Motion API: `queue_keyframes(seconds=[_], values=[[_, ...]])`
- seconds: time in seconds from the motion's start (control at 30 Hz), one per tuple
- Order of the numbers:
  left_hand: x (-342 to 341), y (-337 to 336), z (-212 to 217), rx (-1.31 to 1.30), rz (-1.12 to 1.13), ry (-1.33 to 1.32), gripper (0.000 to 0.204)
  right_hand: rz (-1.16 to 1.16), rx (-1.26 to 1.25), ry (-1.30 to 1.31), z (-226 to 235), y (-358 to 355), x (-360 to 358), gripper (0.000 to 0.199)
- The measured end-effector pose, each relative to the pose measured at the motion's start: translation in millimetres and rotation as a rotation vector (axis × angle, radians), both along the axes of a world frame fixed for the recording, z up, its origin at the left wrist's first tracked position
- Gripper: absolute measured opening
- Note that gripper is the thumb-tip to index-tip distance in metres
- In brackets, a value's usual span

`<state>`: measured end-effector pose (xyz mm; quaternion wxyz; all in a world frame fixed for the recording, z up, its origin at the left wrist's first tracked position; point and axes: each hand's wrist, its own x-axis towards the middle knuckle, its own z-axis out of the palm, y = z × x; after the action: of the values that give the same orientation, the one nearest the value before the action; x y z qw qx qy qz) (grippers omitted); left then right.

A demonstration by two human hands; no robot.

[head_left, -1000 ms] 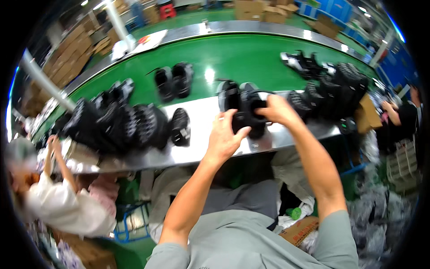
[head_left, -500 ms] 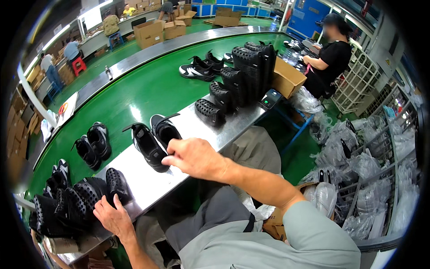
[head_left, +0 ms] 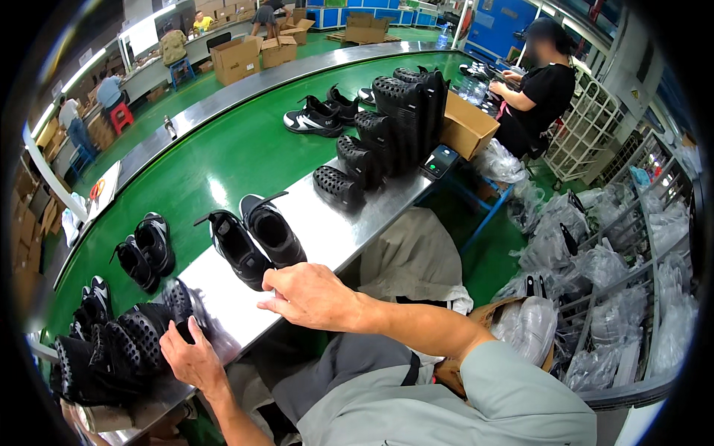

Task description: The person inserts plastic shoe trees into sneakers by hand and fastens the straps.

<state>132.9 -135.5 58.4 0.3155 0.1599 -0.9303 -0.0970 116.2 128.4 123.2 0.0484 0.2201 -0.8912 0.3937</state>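
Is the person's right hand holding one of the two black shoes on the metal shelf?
No, the right hand rests open on the metal shelf just below the pair of black shoes, gripping neither.

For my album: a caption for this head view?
Right hand beside a black shoe pair; left hand grips a stacked black shoe.

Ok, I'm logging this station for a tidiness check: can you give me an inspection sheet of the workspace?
Surface: steel bench ledge beside green conveyor belt.
Job's things: pair of black low shoes on the ledge; pile of black studded soles at left.
Clutter: phone, cardboard box, clear plastic bags.
Grippers: left hand grips a sole from the pile; right hand rests by the shoes, open.
Cables: nothing seen.
Surroundings: seated co-worker, more shoes on the belt.
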Motion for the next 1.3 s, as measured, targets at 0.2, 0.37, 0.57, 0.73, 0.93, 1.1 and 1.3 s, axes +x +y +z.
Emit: queue_keyframes(seconds=[0.2, 0.37, 0.57, 0.73, 0.93, 1.1, 1.3], values=[[3.0, 19.4, 15.9, -0.042, -0.141, 0.267, 0.038, -0.005, -0.285, -0.119, -7.6, -23.8, -1.1, 0.044], [29.1, 65.4, 20.2, 0.039, -0.464, 0.345, 0.048, 0.043, -0.667, -0.368, -33.1, -67.2, 2.2, 0.066], [40.5, 64.5, 19.8, 0.149, -0.684, 0.377, 0.039, 0.052, -0.811, -0.668, -32.9, -47.2, 5.3, 0.051], [7.7, 58.1, 36.1, 1.326, -0.689, 0.167, 0.052, 0.283, -0.285, -0.735, 0.3, -19.7, 15.4, 0.049], [-16.1, 74.7, 30.2, 1.623, -0.674, 0.194, 0.023, 0.006, 0.169, 0.155, 13.0, -17.6, 37.2, 0.055], [-38.4, 97.0, 52.1, 1.482, -0.639, 0.220, 0.014, -0.024, -0.078, -0.028, 24.7, -5.0, 16.7, 0.040], [-135.4, 68.1, 33.7, 0.318, -0.481, 0.180, 0.044, -0.031, 0.143, 0.037, 55.4, 23.6, -51.0, 0.042]])
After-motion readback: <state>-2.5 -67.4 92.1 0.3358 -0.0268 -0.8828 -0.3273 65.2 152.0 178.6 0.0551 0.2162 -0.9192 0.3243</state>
